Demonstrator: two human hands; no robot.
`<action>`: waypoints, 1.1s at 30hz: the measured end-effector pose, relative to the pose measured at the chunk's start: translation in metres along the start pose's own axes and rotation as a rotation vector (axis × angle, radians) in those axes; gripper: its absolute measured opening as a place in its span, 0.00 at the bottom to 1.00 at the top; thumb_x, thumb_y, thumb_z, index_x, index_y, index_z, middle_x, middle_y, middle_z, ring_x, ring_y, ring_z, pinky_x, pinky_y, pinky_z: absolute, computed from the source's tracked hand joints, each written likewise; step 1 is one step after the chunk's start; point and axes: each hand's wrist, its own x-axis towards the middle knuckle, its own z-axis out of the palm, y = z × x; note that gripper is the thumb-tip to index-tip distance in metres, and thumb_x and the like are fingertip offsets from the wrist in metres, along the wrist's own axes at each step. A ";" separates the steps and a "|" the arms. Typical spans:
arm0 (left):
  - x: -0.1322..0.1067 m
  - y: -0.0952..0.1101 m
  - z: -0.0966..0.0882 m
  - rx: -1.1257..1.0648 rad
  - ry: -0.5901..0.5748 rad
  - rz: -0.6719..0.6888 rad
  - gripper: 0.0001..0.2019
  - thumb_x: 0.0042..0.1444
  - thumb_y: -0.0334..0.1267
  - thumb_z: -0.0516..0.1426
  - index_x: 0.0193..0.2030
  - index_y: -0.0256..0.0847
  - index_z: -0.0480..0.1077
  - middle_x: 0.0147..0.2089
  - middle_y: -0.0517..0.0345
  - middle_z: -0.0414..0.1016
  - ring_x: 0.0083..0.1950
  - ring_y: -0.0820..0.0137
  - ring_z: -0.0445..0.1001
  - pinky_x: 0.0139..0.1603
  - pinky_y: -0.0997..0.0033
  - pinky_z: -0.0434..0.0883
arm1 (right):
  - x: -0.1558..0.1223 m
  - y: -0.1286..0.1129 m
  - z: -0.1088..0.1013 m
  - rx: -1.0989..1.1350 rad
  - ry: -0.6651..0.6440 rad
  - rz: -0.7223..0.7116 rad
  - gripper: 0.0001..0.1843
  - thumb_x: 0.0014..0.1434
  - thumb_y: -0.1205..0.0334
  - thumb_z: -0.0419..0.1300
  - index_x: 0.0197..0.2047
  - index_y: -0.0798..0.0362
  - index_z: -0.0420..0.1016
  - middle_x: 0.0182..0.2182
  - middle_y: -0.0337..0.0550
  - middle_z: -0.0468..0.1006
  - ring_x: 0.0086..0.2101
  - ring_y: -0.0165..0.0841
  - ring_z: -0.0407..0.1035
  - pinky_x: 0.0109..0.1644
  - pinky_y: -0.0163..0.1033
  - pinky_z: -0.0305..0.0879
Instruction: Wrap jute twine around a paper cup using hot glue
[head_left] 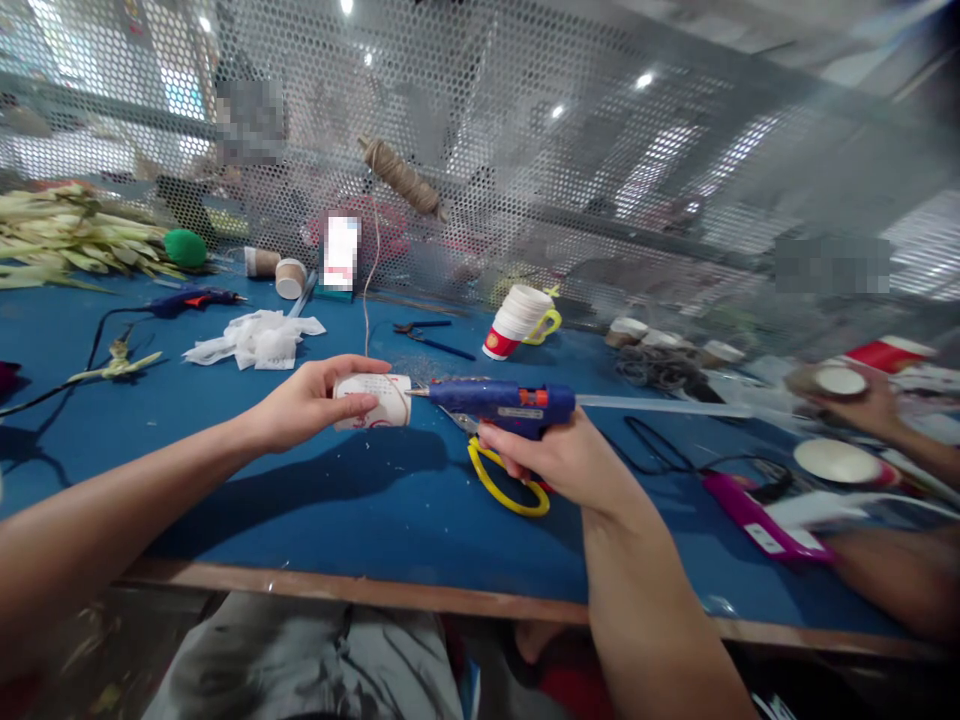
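Observation:
My left hand (pixel 326 395) is closed around a white paper cup (pixel 390 398) with red print, held on its side above the blue table. A thin string runs from a twine spool (pixel 403 178) down to the cup and loops near its end. In my right hand (pixel 551 455) is a blue glue gun (pixel 495 403), gripped by the handle, with a long glue stick (pixel 660 404) out of its back. Its nozzle tip meets or nearly meets the cup's end by the string. Yellow-handled scissors (pixel 501 490) lie beneath the right hand, partly hidden.
Pliers (pixel 439 338) and stacked paper cups (pixel 517 320) lie beyond my hands. White tissue (pixel 259 338), another glue gun (pixel 196 298) and husks (pixel 71 232) are leftward. At right, a co-worker's hand (pixel 862 405) holds a cup near a purple glue gun (pixel 761 520). Perforated metal stands behind.

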 end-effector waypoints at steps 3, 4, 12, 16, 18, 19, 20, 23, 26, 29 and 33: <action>0.001 -0.003 -0.001 -0.062 0.003 0.004 0.25 0.47 0.41 0.61 0.52 0.35 0.66 0.43 0.49 0.76 0.34 0.72 0.75 0.35 0.74 0.70 | -0.001 -0.001 0.000 0.013 -0.017 -0.005 0.12 0.51 0.57 0.59 0.23 0.56 0.70 0.12 0.35 0.66 0.14 0.25 0.60 0.17 0.30 0.59; 0.002 -0.003 -0.002 -0.088 0.005 0.000 0.25 0.47 0.41 0.61 0.52 0.35 0.66 0.42 0.49 0.76 0.33 0.72 0.75 0.34 0.74 0.70 | -0.002 -0.001 -0.001 0.020 -0.020 -0.005 0.11 0.51 0.57 0.59 0.23 0.56 0.70 0.12 0.35 0.65 0.14 0.25 0.60 0.17 0.30 0.59; -0.001 0.000 -0.001 -0.071 -0.013 0.006 0.24 0.47 0.40 0.61 0.51 0.34 0.66 0.42 0.49 0.76 0.33 0.73 0.75 0.34 0.75 0.71 | 0.000 0.000 -0.001 0.058 -0.004 -0.030 0.10 0.51 0.59 0.59 0.23 0.56 0.69 0.11 0.34 0.65 0.14 0.24 0.59 0.17 0.30 0.59; -0.004 0.004 0.002 0.036 -0.046 0.052 0.24 0.49 0.40 0.59 0.53 0.35 0.65 0.43 0.49 0.76 0.37 0.70 0.75 0.37 0.73 0.73 | 0.000 -0.002 -0.001 0.095 0.032 -0.015 0.10 0.50 0.60 0.59 0.22 0.56 0.68 0.11 0.34 0.65 0.13 0.23 0.59 0.17 0.30 0.58; -0.006 0.005 0.003 0.073 -0.062 0.079 0.23 0.49 0.40 0.59 0.53 0.35 0.64 0.43 0.50 0.76 0.38 0.69 0.75 0.38 0.72 0.73 | 0.000 -0.003 -0.001 0.104 0.038 -0.008 0.10 0.50 0.59 0.60 0.22 0.56 0.68 0.10 0.34 0.65 0.13 0.23 0.59 0.16 0.30 0.58; -0.006 0.005 0.004 0.089 -0.066 0.092 0.23 0.49 0.40 0.59 0.53 0.35 0.64 0.43 0.50 0.76 0.38 0.69 0.75 0.38 0.72 0.73 | 0.000 -0.003 0.000 0.107 0.041 -0.004 0.11 0.50 0.59 0.60 0.22 0.56 0.68 0.10 0.33 0.65 0.13 0.23 0.58 0.16 0.30 0.57; -0.007 0.005 0.004 0.101 -0.068 0.104 0.23 0.50 0.40 0.58 0.53 0.35 0.64 0.43 0.50 0.76 0.38 0.70 0.75 0.39 0.73 0.73 | 0.000 -0.004 0.000 0.110 0.046 -0.001 0.11 0.50 0.59 0.60 0.22 0.56 0.67 0.10 0.33 0.65 0.13 0.23 0.58 0.15 0.30 0.56; -0.007 0.005 0.003 0.117 -0.072 0.124 0.23 0.50 0.40 0.58 0.53 0.34 0.64 0.43 0.50 0.76 0.37 0.71 0.75 0.38 0.74 0.72 | 0.000 -0.004 0.000 0.124 0.066 0.013 0.10 0.50 0.58 0.60 0.23 0.56 0.67 0.11 0.33 0.65 0.12 0.22 0.57 0.14 0.29 0.54; -0.006 0.004 0.003 0.125 -0.074 0.136 0.23 0.50 0.39 0.58 0.53 0.34 0.63 0.43 0.50 0.76 0.37 0.71 0.75 0.37 0.75 0.72 | 0.000 -0.003 0.001 0.147 0.067 0.010 0.10 0.49 0.59 0.60 0.24 0.56 0.67 0.12 0.33 0.65 0.12 0.22 0.58 0.14 0.29 0.55; -0.006 0.003 0.002 0.131 -0.076 0.151 0.23 0.51 0.39 0.58 0.53 0.34 0.64 0.43 0.50 0.76 0.36 0.72 0.75 0.37 0.76 0.72 | 0.001 -0.002 0.001 0.150 0.053 -0.002 0.10 0.49 0.59 0.60 0.24 0.56 0.68 0.11 0.33 0.64 0.13 0.22 0.58 0.15 0.29 0.55; -0.006 0.003 0.002 0.135 -0.071 0.167 0.22 0.51 0.39 0.58 0.53 0.35 0.64 0.43 0.51 0.76 0.36 0.72 0.74 0.36 0.77 0.71 | 0.001 -0.002 -0.001 0.150 0.037 -0.014 0.10 0.49 0.59 0.60 0.23 0.56 0.67 0.11 0.33 0.64 0.12 0.22 0.58 0.16 0.30 0.57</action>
